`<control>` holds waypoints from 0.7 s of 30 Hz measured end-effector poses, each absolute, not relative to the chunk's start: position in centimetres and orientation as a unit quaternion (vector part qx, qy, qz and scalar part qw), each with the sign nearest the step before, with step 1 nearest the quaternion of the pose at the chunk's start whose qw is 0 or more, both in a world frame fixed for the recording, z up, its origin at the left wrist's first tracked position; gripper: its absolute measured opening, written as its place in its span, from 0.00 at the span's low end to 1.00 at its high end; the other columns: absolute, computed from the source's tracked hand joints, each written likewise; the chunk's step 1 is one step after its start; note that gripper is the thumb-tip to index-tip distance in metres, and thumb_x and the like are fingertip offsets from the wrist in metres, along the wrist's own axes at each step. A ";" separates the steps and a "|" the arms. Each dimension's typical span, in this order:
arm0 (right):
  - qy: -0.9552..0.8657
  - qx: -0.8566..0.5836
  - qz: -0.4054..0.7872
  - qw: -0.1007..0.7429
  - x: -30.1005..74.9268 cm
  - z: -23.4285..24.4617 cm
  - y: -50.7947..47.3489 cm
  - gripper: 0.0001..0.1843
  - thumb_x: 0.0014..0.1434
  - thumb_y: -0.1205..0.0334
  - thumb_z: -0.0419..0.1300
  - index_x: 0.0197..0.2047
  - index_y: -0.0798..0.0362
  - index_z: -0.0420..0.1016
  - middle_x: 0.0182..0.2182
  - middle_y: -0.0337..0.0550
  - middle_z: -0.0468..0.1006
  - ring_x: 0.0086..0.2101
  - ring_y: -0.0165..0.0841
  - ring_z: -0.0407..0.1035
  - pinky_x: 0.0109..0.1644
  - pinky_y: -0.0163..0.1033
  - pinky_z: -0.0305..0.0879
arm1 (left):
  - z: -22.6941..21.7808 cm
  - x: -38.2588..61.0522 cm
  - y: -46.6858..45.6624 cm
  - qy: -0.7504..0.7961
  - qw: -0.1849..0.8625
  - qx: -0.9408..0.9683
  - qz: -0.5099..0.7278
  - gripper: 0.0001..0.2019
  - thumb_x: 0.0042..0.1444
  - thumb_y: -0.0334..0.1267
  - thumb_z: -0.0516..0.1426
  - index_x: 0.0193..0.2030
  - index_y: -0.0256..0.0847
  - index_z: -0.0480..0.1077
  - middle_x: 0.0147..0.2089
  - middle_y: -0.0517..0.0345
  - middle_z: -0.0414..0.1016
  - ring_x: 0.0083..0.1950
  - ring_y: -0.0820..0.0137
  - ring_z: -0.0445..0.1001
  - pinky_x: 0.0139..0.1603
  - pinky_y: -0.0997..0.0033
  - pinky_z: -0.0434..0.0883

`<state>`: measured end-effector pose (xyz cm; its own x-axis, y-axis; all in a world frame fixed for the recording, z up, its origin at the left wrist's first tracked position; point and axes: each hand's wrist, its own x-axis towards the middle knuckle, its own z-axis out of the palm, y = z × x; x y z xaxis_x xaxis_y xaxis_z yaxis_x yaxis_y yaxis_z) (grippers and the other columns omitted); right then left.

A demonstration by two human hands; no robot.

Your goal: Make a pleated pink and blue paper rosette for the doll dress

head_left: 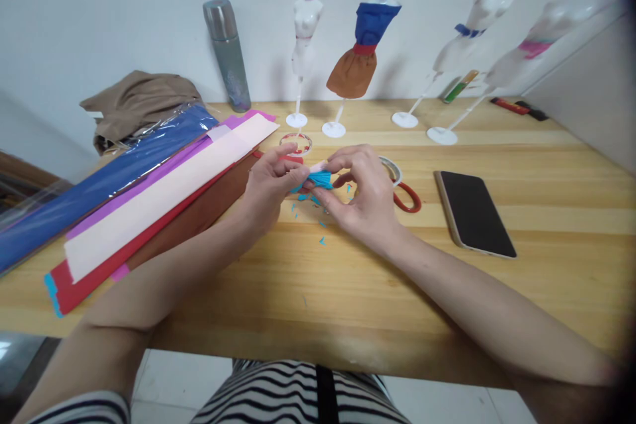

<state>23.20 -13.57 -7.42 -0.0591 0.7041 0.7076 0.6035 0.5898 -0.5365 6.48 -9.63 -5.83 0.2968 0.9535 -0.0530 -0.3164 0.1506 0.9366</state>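
Note:
Between my two hands is a small bunch of gathered turquoise crepe paper (320, 178), with a pale pink bit at its top. My left hand (268, 189) is closed on its left end, thumb and fingers pinching. From the other side, my right hand (368, 192) pinches the right end, fingers bent over it. Turquoise scraps (322, 241) lie scattered on the table below. A red loop handle (408, 200), probably of scissors, shows beside my right hand, with a pale ring-shaped roll (391, 170) partly hidden behind it. Beyond my left hand lies a patterned ring (298, 139).
Crepe paper sheets (163, 202) are stacked at left beside a brown cloth (142, 103). A flask (228, 56) stands behind. White mannequins (302, 46), one wearing a blue top (375, 24) and brown skirt (352, 71), line the back. A phone (476, 213) lies right on the wooden table (348, 305).

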 end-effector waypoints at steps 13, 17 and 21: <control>-0.686 -0.477 0.155 0.527 23.2 -7.3 -13.5 0.11 0.60 0.56 0.69 0.39 0.47 0.69 0.35 0.42 0.75 0.36 0.38 0.73 0.35 0.43 0.73 | -6.0 6.5 -9.5 0.320 0.670 0.466 0.481 0.23 0.49 0.32 0.70 0.51 0.40 0.70 0.30 0.67 0.80 0.31 0.73 0.80 0.40 0.69 0.76; -0.657 -0.480 0.196 0.547 23.2 -7.5 -13.4 0.15 0.56 0.56 0.71 0.40 0.48 0.70 0.36 0.41 0.76 0.35 0.37 0.74 0.34 0.43 0.72 | -6.2 6.5 -9.2 0.302 0.676 0.475 0.476 0.25 0.46 0.33 0.72 0.50 0.40 0.69 0.29 0.66 0.80 0.30 0.73 0.79 0.38 0.71 0.76; -0.662 -0.473 0.187 0.551 23.2 -7.4 -13.3 0.14 0.56 0.56 0.73 0.37 0.47 0.71 0.33 0.40 0.76 0.33 0.36 0.73 0.32 0.43 0.72 | -6.5 6.5 -9.1 0.286 0.681 0.477 0.476 0.26 0.46 0.34 0.72 0.50 0.40 0.69 0.29 0.66 0.80 0.30 0.73 0.79 0.38 0.71 0.75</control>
